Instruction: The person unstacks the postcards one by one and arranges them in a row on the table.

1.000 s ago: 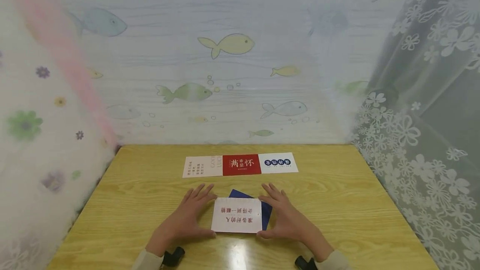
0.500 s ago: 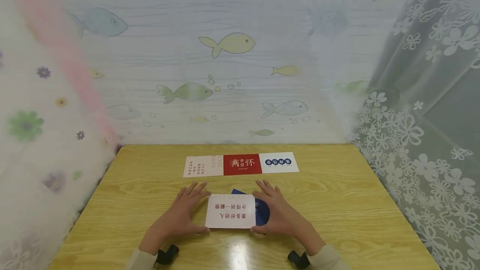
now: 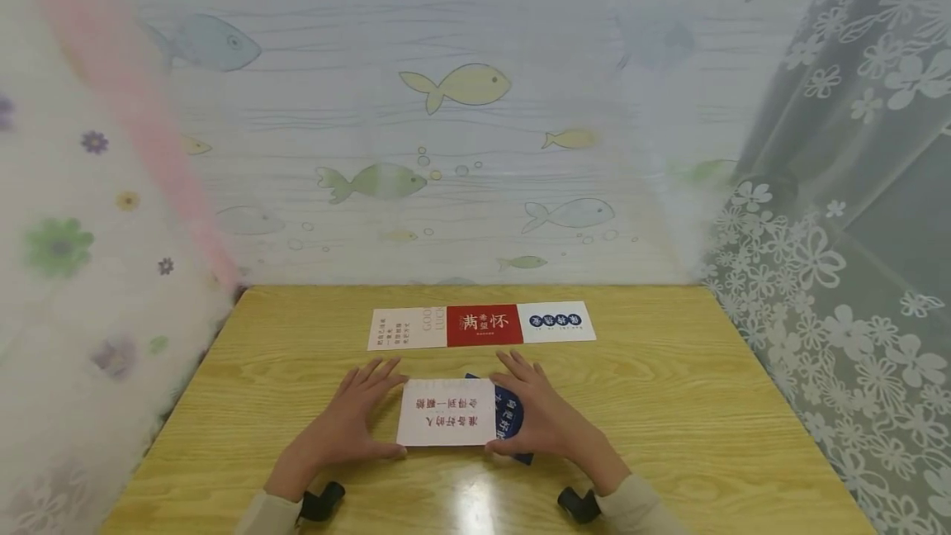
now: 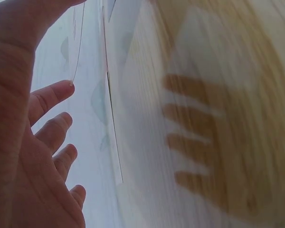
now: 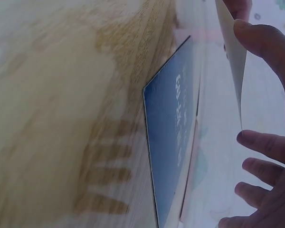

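Held between both hands is a white card point(image 3: 446, 428) with red characters that read upside down in the head view. My left hand point(image 3: 345, 419) pinches its left edge with thumb and index finger at the corners; the other fingers are spread. On the opposite edge, my right hand point(image 3: 548, 415) grips the same way. Both wrist views show this card raised off the table, its edge at the right index fingertip point(image 5: 247, 137). Beneath it, a blue card point(image 5: 166, 133) with white characters lies on the wood, partly covered by the white card and right hand in the head view.
Farther back, a row of cards lies edge to edge: a cream card point(image 3: 386, 333), a red card point(image 3: 481, 337) and a white card with blue dots point(image 3: 535, 335). The wooden table point(image 3: 669, 370) meets a fish-patterned curtain point(image 3: 357, 254) behind them.
Both hands have carried the white card leftward and slightly up in the head view. More of the blue card's printed face now shows on the right. The back row stays in place.
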A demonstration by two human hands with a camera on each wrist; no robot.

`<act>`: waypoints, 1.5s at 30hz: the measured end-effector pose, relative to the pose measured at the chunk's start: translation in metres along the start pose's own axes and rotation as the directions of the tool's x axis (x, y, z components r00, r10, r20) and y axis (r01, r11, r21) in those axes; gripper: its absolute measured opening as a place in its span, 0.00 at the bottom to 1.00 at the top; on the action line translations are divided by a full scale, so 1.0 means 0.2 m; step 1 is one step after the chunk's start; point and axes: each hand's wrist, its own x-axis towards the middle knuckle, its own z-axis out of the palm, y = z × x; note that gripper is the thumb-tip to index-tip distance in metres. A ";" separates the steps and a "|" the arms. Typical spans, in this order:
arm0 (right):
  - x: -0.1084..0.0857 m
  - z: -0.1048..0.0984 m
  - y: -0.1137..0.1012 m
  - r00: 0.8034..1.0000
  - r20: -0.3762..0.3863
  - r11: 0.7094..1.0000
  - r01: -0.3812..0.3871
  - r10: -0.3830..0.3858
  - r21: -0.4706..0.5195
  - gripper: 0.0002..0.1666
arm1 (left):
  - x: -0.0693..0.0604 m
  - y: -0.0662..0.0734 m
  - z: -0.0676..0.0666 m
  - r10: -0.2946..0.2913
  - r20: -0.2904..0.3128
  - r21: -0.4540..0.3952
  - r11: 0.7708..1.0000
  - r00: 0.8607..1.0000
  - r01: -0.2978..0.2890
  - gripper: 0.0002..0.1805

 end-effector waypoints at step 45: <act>0.48 0.02 -0.06 0.994 0.103 0.993 0.033 -0.022 -0.112 0.56 | 0.01 -0.19 -0.29 -0.147 0.000 0.037 0.989 0.989 0.147 0.54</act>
